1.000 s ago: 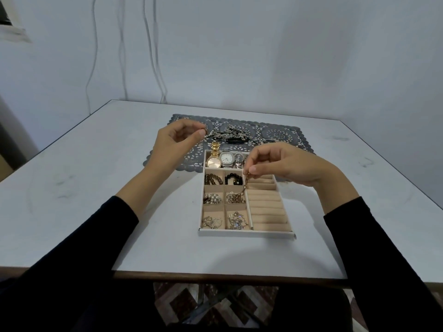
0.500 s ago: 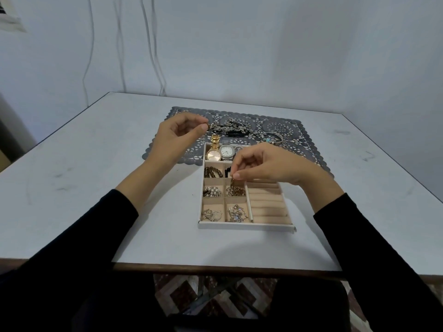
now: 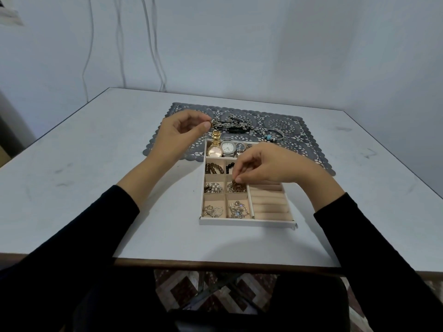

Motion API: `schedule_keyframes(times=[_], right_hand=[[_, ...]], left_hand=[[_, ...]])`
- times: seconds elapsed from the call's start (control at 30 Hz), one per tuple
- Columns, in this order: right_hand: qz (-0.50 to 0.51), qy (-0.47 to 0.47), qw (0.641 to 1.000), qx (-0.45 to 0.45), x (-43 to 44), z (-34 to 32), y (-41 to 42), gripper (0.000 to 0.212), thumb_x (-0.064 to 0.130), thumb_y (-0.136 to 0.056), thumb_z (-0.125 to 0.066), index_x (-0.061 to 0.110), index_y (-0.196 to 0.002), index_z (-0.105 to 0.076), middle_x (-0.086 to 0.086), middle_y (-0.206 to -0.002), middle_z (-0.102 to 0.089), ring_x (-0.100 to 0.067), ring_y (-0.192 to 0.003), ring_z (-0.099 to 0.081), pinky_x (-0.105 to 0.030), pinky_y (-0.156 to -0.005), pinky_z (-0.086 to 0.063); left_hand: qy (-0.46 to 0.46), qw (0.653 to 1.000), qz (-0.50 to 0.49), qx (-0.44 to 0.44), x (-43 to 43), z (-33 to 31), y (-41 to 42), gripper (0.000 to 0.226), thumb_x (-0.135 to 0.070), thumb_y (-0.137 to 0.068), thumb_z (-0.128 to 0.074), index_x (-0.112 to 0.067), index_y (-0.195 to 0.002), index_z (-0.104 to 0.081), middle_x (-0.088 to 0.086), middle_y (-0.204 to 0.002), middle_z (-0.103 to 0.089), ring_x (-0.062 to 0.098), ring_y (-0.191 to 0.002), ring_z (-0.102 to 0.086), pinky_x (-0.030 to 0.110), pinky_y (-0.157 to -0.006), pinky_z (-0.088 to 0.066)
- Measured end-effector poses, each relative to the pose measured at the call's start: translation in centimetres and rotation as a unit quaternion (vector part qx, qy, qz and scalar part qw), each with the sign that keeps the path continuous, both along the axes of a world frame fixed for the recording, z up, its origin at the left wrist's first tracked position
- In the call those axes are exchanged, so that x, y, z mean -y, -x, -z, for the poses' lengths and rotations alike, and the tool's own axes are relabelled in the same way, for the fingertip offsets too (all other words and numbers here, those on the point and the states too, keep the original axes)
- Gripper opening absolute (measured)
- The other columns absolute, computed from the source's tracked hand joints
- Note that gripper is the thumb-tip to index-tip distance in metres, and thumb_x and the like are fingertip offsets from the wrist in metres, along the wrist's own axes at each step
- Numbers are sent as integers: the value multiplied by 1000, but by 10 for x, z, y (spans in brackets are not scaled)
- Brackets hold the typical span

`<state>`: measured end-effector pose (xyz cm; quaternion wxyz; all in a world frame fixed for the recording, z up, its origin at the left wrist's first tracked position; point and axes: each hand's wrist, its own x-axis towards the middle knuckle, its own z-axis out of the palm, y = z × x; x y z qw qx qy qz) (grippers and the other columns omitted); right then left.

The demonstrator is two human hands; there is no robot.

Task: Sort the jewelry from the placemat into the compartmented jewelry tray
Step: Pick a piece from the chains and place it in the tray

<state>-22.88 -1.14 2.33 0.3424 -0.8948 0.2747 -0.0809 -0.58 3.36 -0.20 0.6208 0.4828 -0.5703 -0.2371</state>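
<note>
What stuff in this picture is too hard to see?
Head view:
- The gold piece pinched by the right hand: too small to name.
- The black beads in the tray: partly hidden by that hand.
- The chain tangle on the placemat, its end pinched by the left hand: too blurred to count pieces.

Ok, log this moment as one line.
left hand: pinches small piece by chain pile on placemat | right hand: pinches gold chain in middle compartment of tray

Grey lace-patterned placemat (image 3: 297, 130) — white tray (image 3: 247, 222), seemingly beige-lined — gold watch (image 3: 214, 149).
</note>
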Motion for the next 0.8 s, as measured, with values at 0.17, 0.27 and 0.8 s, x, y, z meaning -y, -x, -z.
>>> schedule_keyframes(times=[0.17,0.27,0.8], right_hand=[[8,36,999,-22,-4,0,-3,9,15,-81,-75,22,-86,-76,9,-78,-73,-3,-74,-67,-19,-72,-53],[9,49,999,-23,-6,-1,-2,12,17,-81,-75,23,-91,-77,12,-82,-74,-2,-76,-67,-18,-73,-54],[285,96,935,189,11,37,53,33,26,-94,-59,16,-125,-61,4,-118,-66,-3,-103,-63,-28,-94,-50]], left_hand=[[-1,1000,0,8,-1,0,0,12,-9,-87,-71,-18,-96,-70,-2,-90,-72,11,-87,-66,26,-85,-54],[-5,1000,-3,14,-2,1,0,12,-11,-88,-71,-15,-98,-70,2,-93,-72,13,-89,-66,26,-85,-54],[-15,1000,14,16,-10,0,9,11,-12,-88,-70,-20,-96,-70,3,-92,-71,16,-87,-64,34,-84,-52]])
